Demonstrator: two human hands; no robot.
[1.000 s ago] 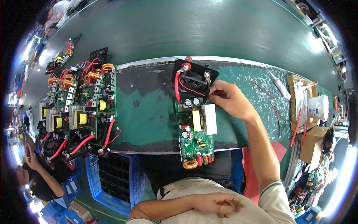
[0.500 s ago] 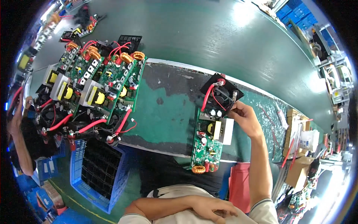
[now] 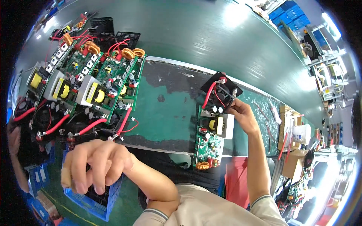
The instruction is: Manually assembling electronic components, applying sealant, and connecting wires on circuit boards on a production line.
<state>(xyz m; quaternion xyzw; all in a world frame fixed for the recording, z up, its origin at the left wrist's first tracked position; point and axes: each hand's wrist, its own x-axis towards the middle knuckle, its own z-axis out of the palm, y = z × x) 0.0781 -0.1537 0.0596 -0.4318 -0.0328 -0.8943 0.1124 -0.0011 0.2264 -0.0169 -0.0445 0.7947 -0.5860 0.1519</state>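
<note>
My right hand (image 3: 241,113) grips the edge of a black fan panel (image 3: 218,89) with thumb and fingers. A green circuit board (image 3: 208,145) joins that panel, with red leads, a pale metal heatsink, a yellow-wound transformer and a copper coil at its near end. The board stands over the bench's front part. My left hand (image 3: 98,165) hangs in the air over the blue crate at the lower left. Its fingers are loosely bent and apart, with nothing seen in them. A tan cover wraps one finger.
Several similar circuit boards (image 3: 90,81) with fans and thick red leads crowd the bench's left end. A blue crate (image 3: 107,205) stands below them. Another person's arm (image 3: 18,162) shows at the far left. Cardboard boxes (image 3: 295,164) and a red bin (image 3: 236,180) are at right.
My left hand has swung from my lap up and left, over the crate. My right hand keeps hold of the fan panel. The whole view has shifted slightly.
</note>
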